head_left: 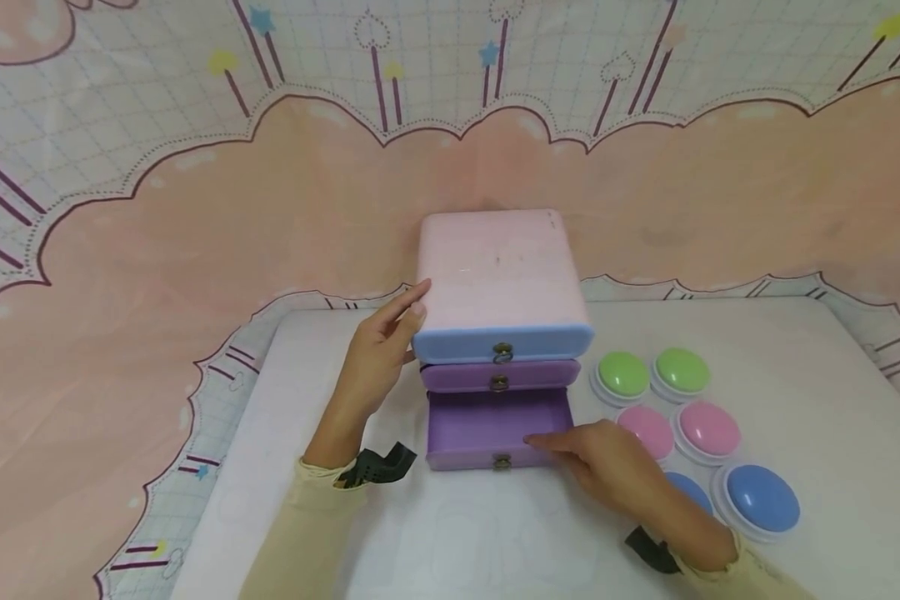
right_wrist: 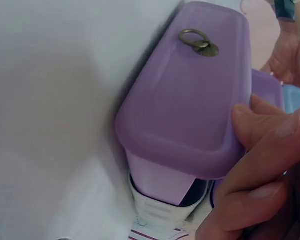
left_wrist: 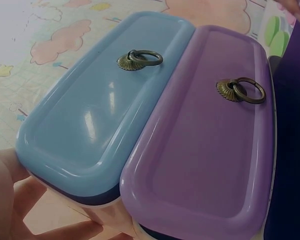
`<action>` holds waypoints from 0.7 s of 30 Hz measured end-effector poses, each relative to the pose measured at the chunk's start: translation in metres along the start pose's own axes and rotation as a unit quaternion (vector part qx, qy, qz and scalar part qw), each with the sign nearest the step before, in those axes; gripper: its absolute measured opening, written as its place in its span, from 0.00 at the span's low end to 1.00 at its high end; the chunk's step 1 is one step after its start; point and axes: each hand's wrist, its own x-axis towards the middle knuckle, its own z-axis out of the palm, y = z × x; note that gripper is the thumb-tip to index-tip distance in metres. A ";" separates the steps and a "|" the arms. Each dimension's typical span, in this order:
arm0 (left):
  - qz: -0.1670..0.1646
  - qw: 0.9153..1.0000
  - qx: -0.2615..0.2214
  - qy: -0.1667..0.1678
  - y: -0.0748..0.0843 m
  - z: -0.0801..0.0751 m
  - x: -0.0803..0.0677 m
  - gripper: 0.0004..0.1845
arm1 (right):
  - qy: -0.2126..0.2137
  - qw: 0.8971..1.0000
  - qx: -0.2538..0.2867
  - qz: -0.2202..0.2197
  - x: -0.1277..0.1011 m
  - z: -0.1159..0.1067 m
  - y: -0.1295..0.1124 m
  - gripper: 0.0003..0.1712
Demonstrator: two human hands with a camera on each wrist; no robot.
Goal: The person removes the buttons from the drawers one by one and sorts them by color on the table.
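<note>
A small pink-topped drawer cabinet [head_left: 501,271] stands on the white table, its blue top drawer [head_left: 468,345] closed or nearly so. Below it, the purple middle drawer [head_left: 457,377] shows its front and brass ring pull. The bottom purple drawer [head_left: 465,421] is pulled well out, and its bare floor shows. Against the cabinet's left side rests my left hand [head_left: 375,354], fingers extended along the wall near the front corner. My right hand [head_left: 618,467] pinches the upper edge of the bottom drawer's front, right of its ring pull [right_wrist: 194,39]. Some right fingertips are hidden in the head view.
Right of the cabinet sit several round domes on white bases: green [head_left: 682,370], pink [head_left: 710,428] and blue [head_left: 763,497]. The right forearm partly covers the nearer blue one. A patterned peach cloth [head_left: 330,208] hangs behind the white table [head_left: 435,533].
</note>
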 end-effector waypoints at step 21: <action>-0.009 1.000 0.001 0.001 0.001 0.000 0.000 0.23 | 0.022 0.997 -0.013 0.075 0.030 0.000 0.001 0.20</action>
